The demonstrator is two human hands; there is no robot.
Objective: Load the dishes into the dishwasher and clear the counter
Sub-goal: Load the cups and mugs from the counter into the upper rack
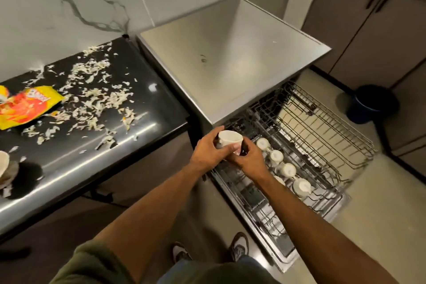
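A small white cup is held over the inner end of the pulled-out dishwasher rack. My left hand grips the cup from the left side. From the right, my right hand curls its fingers round the cup's lower part. Several white cups sit upside down in a row in the rack, just right of my hands. The rest of the wire rack holds nothing. On the black counter at the far left edge stands another white dish, partly cut off.
Shredded white scraps and a yellow-orange snack wrapper litter the counter. The dishwasher's steel top is bare. A dark blue bucket stands on the floor beyond the rack, by brown cabinets. My shoes are by the open door.
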